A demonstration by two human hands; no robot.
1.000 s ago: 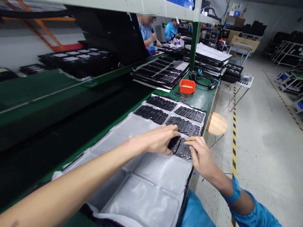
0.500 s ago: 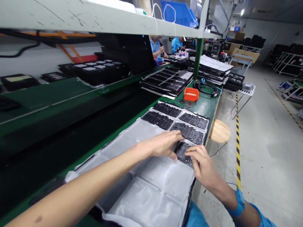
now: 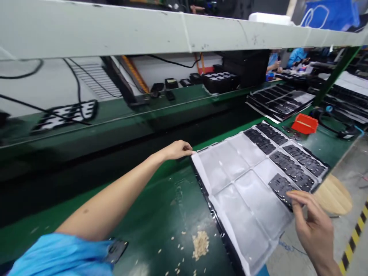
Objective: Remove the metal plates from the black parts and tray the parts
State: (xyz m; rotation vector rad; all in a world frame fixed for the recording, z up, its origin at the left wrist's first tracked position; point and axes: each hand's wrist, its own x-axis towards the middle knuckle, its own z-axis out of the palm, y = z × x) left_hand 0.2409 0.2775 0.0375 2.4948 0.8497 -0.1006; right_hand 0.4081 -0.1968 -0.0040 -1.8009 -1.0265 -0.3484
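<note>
A black tray lined with translucent white sheet (image 3: pixel 244 203) lies on the green bench, divided into compartments. Flat black plastic parts (image 3: pixel 278 186) sit in rows in the compartments on its far right side, while the others show bare lining. At the tray's left far corner, my left hand (image 3: pixel 178 149) pinches the edge of the liner with fingertips and thumb. My right hand (image 3: pixel 313 220) is at the near right edge, fingers closed together on the end of the nearest group of black parts. The thumb side is partly hidden.
A pile of small pale pieces (image 3: pixel 200 244) lies on the bench, with more scattered round it. One black part (image 3: pixel 117 251) is beside my left sleeve. An orange bin (image 3: pixel 305 124) and stacked trays (image 3: pixel 283 100) stand farther back. A shelf beam (image 3: pixel 129 28) crosses overhead.
My view has swung left. My left hand has left the black parts and moved to the tray's left corner. My right hand stays by the nearest group of parts.
</note>
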